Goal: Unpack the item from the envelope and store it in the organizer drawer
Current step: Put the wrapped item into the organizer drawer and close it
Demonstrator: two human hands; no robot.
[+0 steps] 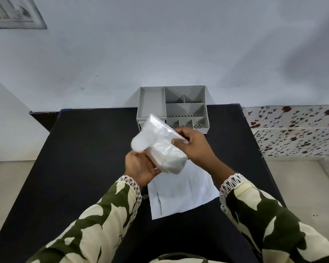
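A clear plastic bag [160,143] with a grey-white item inside is held in the air over the black table [80,158]. My left hand [141,168] supports its lower end from below. My right hand [194,145] pinches the bag's right edge with its fingertips. A round white blurred part [140,142] sticks out at the bag's left side. The white envelope [180,194] lies flat on the table right under my hands. The grey organizer [152,101], with several open compartments on top, stands at the table's far edge; its drawer front is mostly hidden behind the bag.
The table stands against a pale wall. A floral-patterned surface [296,130] runs along the right side, beyond the table's right edge. Pale floor shows on the left. My patterned sleeves fill the lower part of the view.
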